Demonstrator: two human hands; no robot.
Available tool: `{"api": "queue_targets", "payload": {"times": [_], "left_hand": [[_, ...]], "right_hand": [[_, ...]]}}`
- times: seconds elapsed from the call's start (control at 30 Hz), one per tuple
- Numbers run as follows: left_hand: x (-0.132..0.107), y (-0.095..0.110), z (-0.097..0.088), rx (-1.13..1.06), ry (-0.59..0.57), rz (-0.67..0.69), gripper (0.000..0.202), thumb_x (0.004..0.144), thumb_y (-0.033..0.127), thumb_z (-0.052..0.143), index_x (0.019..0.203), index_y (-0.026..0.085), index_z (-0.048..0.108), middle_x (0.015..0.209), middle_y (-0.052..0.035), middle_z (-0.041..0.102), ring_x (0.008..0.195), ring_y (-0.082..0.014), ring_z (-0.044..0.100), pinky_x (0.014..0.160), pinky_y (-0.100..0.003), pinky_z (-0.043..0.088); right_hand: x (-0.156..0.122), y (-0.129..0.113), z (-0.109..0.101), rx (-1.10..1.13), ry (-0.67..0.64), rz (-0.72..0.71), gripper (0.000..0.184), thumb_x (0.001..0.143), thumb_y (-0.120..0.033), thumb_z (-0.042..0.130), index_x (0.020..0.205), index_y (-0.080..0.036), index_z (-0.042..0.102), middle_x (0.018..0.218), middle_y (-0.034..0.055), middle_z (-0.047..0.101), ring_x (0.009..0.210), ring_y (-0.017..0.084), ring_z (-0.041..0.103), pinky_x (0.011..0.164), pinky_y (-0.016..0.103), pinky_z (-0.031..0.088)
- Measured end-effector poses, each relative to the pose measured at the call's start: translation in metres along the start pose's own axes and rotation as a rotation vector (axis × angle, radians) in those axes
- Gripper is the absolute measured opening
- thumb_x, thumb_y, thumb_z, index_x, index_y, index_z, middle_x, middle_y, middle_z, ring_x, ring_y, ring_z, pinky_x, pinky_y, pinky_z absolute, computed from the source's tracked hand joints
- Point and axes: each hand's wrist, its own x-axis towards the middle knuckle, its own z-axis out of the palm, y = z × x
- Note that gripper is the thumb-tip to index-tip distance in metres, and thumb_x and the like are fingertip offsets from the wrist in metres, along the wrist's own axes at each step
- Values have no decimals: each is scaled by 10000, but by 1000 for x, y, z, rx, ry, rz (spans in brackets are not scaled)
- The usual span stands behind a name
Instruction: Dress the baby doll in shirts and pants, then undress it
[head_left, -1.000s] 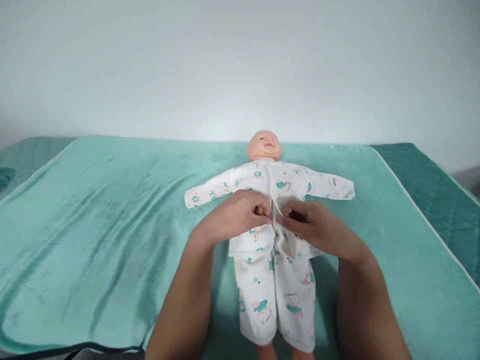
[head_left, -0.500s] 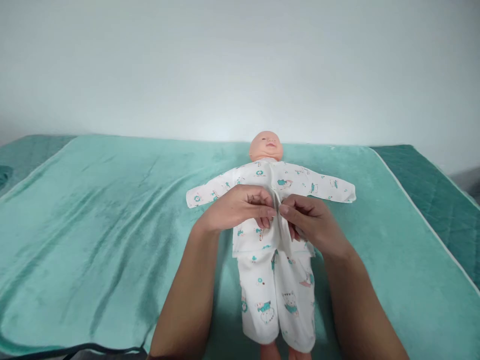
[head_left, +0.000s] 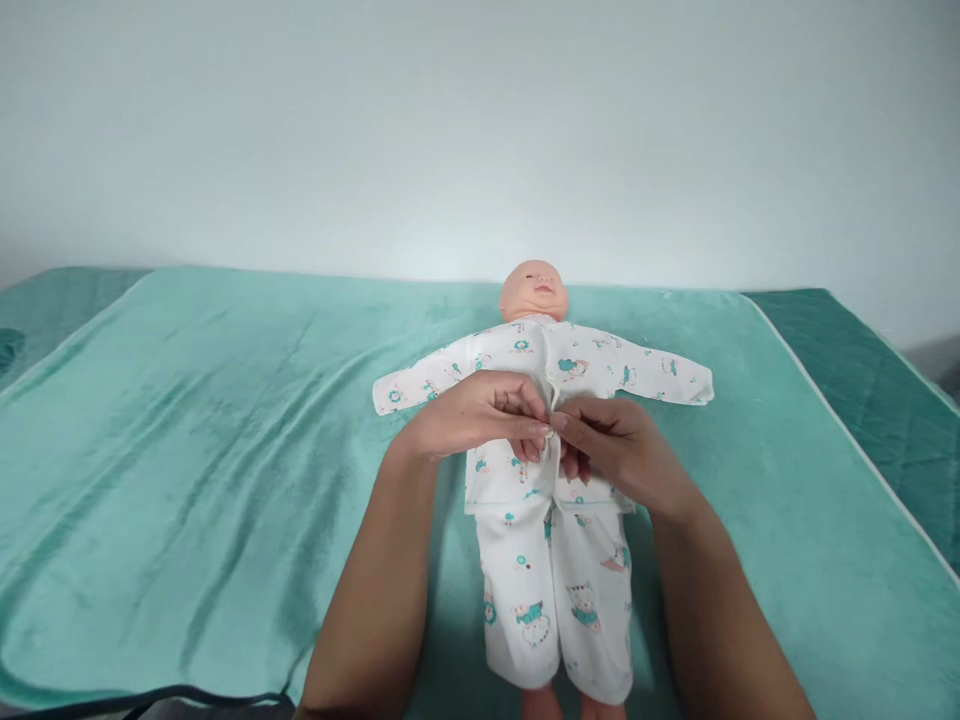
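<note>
A baby doll (head_left: 534, 288) lies on its back, arms spread, in a white printed shirt (head_left: 510, 482) and matching trousers (head_left: 521, 600). At the middle of the shirt's front opening, my left hand (head_left: 491, 412) pinches one edge between thumb and fingers. My right hand (head_left: 619, 440) grips the opposite edge, its thumb tip meeting the left fingertips. Something small and pale, perhaps a button, shows between the fingertips, but I cannot make it out clearly. The sleeve ends cover the doll's hands, and its feet run out of view at the bottom.
Under the doll a wrinkled light green blanket (head_left: 225, 480) covers a darker green quilted mat (head_left: 840, 380). A pale wall (head_left: 450, 130) rises behind the far edge. A black cord or strap (head_left: 172, 692) runs along the lower left.
My right hand has shifted slightly left and down, bringing its fingertips against the left ones. The two shirt edges have come together there. My left hand stays almost in place.
</note>
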Motion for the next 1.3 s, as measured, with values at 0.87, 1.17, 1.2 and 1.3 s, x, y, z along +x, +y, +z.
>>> {"api": "queue_targets", "payload": {"times": [0.87,1.17,1.2,1.3], "left_hand": [[0,6,10,260,-5,-23,205,883,287,651,851,207,465,729,36,645,610,-98,615,562,-229,497],[-1,2,3,210,-65,32,127,928,252,568,885,201,459,639,41,601,572,-108,610,552,-241,475],[-1,2,3,222,-58,27,102,926,231,549,886,202,461,633,42,597,566,-109,612,549,-242,473],[-1,3,4,247,-23,8,70,888,155,514,876,204,465,618,51,584,548,-106,611,533,-235,469]], "right_hand": [[0,5,2,176,-3,46,355,997,-500,523,817,-196,548,728,11,714,572,109,664,487,202,499],[0,2,4,150,7,62,379,985,-529,527,809,-194,548,730,17,710,559,105,649,492,211,494],[0,2,4,150,7,67,380,985,-531,526,809,-195,546,731,19,711,556,105,648,491,212,492],[1,3,4,160,3,72,375,985,-530,525,812,-197,539,730,18,711,551,104,647,487,210,488]]}}
